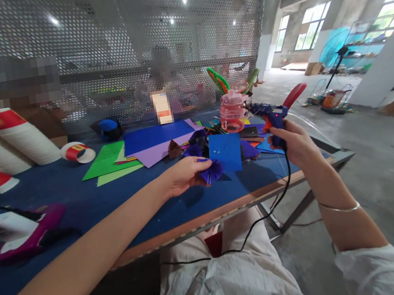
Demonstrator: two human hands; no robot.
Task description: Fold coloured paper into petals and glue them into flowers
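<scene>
A blue-topped work table (77, 196) fills the left and middle of the view, backed by a perforated metal screen (110, 46). Stacks of white paper cups (16, 136) with red bands lie on their sides at the far left, one loose cup (78, 152) beside them. Sheets of coloured paper (138, 152), green, purple and blue, are spread flat near the table's middle.

A pink lidded jar (233, 111) stands beyond them; what it contains cannot be made out.

The right hand (290, 145) is wrapped around the handle of a blue hot glue gun (270, 116), fingers pressed closed on the grip, the black cord hanging down past the table edge. The gun's long axis runs roughly level, its nozzle pointing left.

The left hand (182, 175) pinches a dark blue folded paper flower (210, 171) between thumb and fingers, just above the table. A square blue paper sheet (225, 152) touches it on the right. The flower lies left of and slightly below the nozzle, nearer the left hand.
</scene>
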